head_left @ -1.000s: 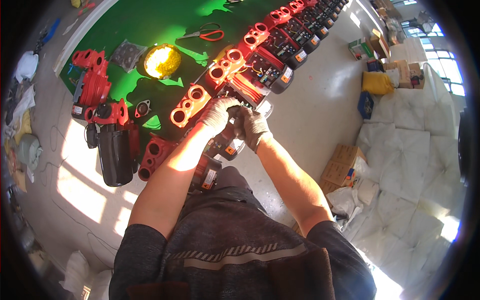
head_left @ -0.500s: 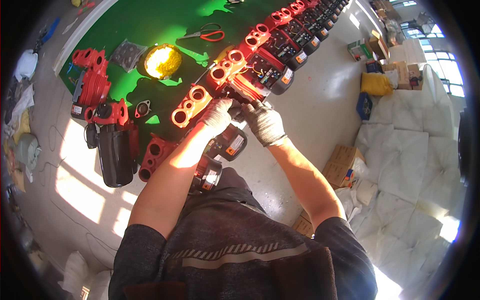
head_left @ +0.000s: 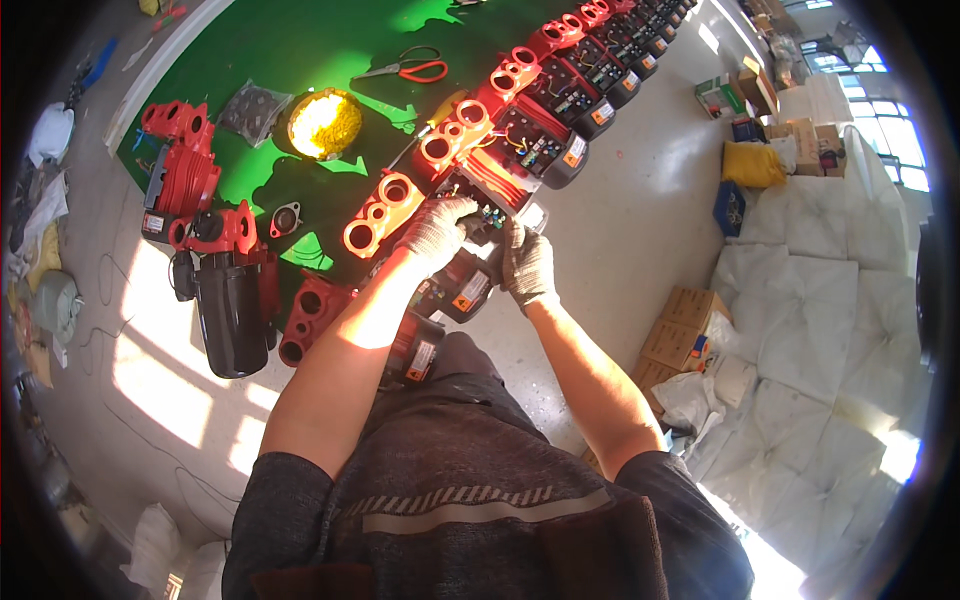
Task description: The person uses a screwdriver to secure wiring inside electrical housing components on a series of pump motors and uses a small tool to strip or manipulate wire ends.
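Observation:
My left hand point(head_left: 437, 230), in a grey knit glove, reaches over the near-left side of a red pump's open black terminal box point(head_left: 488, 214). Its fingers are bent together at the box; whatever they pinch is hidden. Small wires and connectors show inside the box. Close by on the right, my gloved right hand point(head_left: 527, 264) is closed at the box's near-right end, thumb uppermost, its grip too dark to make out. Red cooling fins point(head_left: 498, 180) lie just beyond the box. A red pump casing with round ports point(head_left: 383, 213) lies left of my left hand.
More red pumps with open black boxes point(head_left: 545, 145) run in a row to the far right. On the green table lie scissors point(head_left: 402, 68), a bowl of yellowish pieces point(head_left: 325, 124), a plastic bag point(head_left: 257, 110) and an oval flange point(head_left: 285, 219). A black motor point(head_left: 232, 318) stands left.
My right hand has drawn back toward me and turned more upright, uncovering the wiring in the box. The left hand has stayed almost in place.

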A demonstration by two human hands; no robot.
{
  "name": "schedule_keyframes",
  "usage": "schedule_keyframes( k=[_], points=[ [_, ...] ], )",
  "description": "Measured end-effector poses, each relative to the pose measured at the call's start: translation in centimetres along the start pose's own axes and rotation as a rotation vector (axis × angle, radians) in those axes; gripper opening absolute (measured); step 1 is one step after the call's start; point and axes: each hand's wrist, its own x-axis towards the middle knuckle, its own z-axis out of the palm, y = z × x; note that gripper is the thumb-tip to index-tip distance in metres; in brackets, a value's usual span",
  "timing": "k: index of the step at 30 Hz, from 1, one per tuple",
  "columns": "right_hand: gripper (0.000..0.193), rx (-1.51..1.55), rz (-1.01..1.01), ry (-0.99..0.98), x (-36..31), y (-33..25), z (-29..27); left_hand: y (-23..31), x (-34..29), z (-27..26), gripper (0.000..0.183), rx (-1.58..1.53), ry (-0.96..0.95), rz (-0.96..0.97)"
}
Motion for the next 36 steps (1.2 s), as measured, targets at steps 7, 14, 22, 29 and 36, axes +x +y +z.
schedule_keyframes(
  k=[7,14,22,29,36],
  points=[
    [0.021,-0.805,-0.705,0.194,1.5,0.6,-0.1,-0.1,0.4,0.0,0.016,-0.187,-0.083,-0.093],
    [0.016,-0.745,-0.521,0.145,2.9,0.2,-0.4,0.8,0.1,0.0,0.012,-0.364,-0.007,-0.202],
    [0.021,-0.604,-0.73,0.136,6.8,-8.6,-3.5,0.2,-0.3,-0.1,0.016,0.179,0.007,-0.029],
    [0.037,-1.692,-0.955,-0.574,24.6,-20.0,5.8,-0.1,-0.8,0.1,0.017,0.348,-0.004,0.129],
    [0.05,-1.945,-1.014,-0.64,45.1,-8.3,3.8,0.9,2.2,2.7,0.02,0.418,-0.096,0.273]
  ],
)
